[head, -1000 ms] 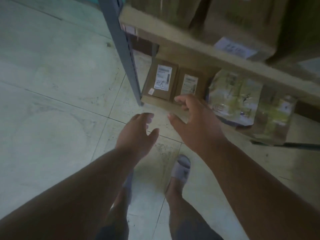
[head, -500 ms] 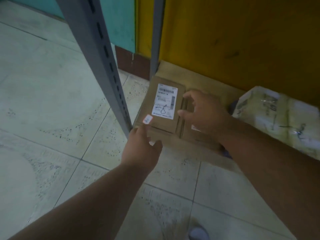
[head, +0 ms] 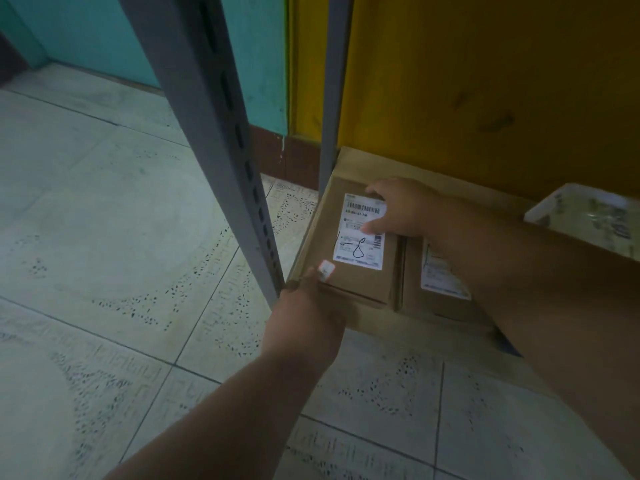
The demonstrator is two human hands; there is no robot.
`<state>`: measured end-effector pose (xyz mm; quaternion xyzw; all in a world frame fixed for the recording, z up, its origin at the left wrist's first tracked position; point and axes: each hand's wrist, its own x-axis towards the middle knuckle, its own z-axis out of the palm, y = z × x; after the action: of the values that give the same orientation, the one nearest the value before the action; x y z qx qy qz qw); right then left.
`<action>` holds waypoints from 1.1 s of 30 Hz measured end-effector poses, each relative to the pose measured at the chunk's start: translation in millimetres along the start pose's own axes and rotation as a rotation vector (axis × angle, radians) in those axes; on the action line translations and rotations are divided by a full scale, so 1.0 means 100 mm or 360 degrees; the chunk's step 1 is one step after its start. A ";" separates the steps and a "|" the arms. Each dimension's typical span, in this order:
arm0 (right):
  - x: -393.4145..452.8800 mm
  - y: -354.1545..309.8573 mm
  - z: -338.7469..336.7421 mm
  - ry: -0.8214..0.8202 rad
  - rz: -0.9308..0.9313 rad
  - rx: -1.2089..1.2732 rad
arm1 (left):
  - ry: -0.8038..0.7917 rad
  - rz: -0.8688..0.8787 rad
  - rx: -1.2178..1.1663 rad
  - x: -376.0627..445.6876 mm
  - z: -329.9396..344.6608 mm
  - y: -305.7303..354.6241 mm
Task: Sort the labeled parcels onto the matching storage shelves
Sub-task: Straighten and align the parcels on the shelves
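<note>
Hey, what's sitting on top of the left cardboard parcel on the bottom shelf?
On the left parcel: a white shipping label with handwriting, a small sticker, and the right hand covering the label's upper right. The left hand hides its near corner.

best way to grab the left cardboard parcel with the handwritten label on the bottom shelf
Grip the left parcel by its near and far short edges, coming from the front. It lies flat, its right side tight against the second parcel, a grey post at its far left corner. The left hand is at the near edge, the right hand at the far one.
</note>
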<state>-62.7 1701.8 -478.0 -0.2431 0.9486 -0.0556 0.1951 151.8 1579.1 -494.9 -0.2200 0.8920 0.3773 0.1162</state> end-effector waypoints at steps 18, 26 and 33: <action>-1.08 0.07 0.03 0.0419 0.0272 0.0233 | -0.0067 0.0195 0.0174 -0.10 -0.10 0.28; -1.87 0.16 0.44 0.0194 0.0912 0.0280 | -0.0207 0.0715 0.0567 0.39 -0.08 0.89; -1.90 0.09 0.67 0.0120 0.1146 0.0245 | -0.0241 0.1023 0.1136 0.88 0.14 1.28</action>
<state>112.9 1800.9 -476.5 0.1240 0.9729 -0.0633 0.1847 14.3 1641.3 -457.8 0.1484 0.9775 0.0796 0.1266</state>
